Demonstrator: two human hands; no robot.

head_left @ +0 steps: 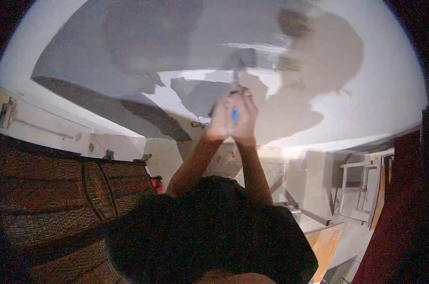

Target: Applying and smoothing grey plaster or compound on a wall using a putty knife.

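Note:
Both hands are raised in front of me, side by side and blurred by motion. My left hand (219, 118) and my right hand (245, 118) are wrapped together round the handle of a tool with a thin shaft and a wide grey head (244, 57). A blue part of its handle (235, 114) shows between them. Whether the head is a brush, a roller or a blade is too smeared to tell. It appears to meet a large pale surface (389, 109), coated in uneven grey with bare white patches. Shadows also fall across it.
Brown, rough-textured panels (44, 189) fill the left side. At the right are a white frame (361, 189), a wooden board (325, 244) and a dark red vertical surface (396, 199). A small fixture (6, 112) is at the far left, and a red thing (157, 184) lies beyond my left arm.

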